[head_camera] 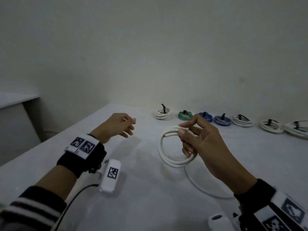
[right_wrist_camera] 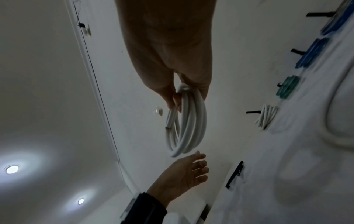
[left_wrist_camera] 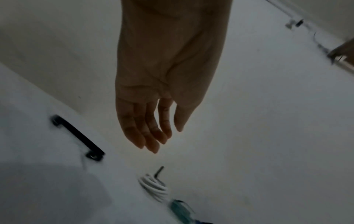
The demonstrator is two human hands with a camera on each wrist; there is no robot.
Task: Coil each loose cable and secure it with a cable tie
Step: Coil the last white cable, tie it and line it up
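Above the white counter (head_camera: pixel 150 205), the right hand (head_camera: pixel 205 144) forms the grip: thumb and fingers curl round a white cable (head_camera: pixel 173 161) wound into a few loops, pinching it at the top so the coil hangs clear of the surface. One loose run of the same cable trails from under the grip across the counter toward the right wrist. The right wrist view shows what the head view hides: the cut end of the cable sticks out beside the thumb, and the loops hang edge-on below the fingers. Left of the grip, well apart from the coil, the left hand (head_camera: pixel 116 126) hovers with its fingers relaxed and loosely spread, holding nothing; the left wrist view confirms the bare palm (left_wrist_camera: pixel 162 75). Beyond the grip, a row of coiled cables lies along the wall, each bound with a black tie: a white bundle (head_camera: pixel 164 113), a green bundle (head_camera: pixel 185 115), and two blue bundles (head_camera: pixel 222 120), the nearer one partly hidden behind the right index finger, then more white ones to the right. Only the wrist views show a black bar handle (left_wrist_camera: pixel 76 136) beyond the left hand.
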